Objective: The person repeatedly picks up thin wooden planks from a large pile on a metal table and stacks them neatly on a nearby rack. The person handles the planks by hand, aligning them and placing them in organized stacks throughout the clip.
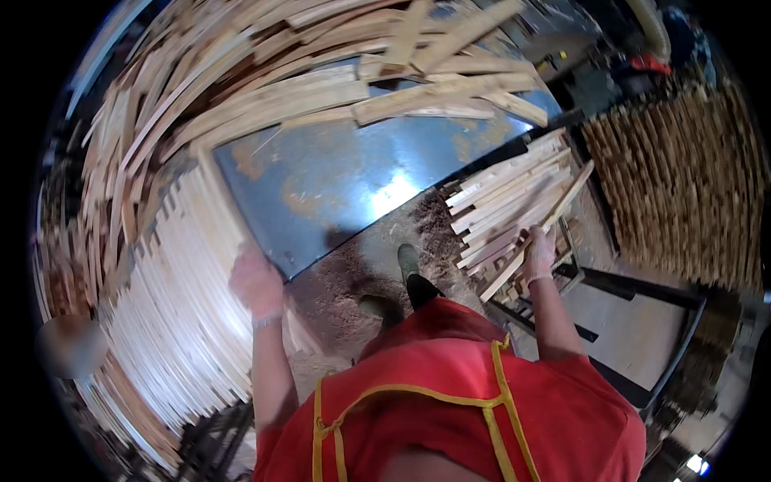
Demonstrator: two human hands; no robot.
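My left hand (257,283), in a pale glove and slightly blurred, is closed round a light wooden strip (218,189) by the near corner of the metal table. That strip runs along the edge of a wide stack of pale wooden strips (173,297). On the right, my gloved right hand (540,252) grips a long wooden strip (569,198), which slants over a smaller pile of strips (514,197). Its fingers wrap the strip's lower half.
A blue-grey metal table (321,177) bears a heap of loose boards (273,100) at its far side. A tall stack of brown wood (675,185) stands at the far right, beyond a dark metal-framed cart (626,321). Sawdust covers the floor (337,289) around my shoes.
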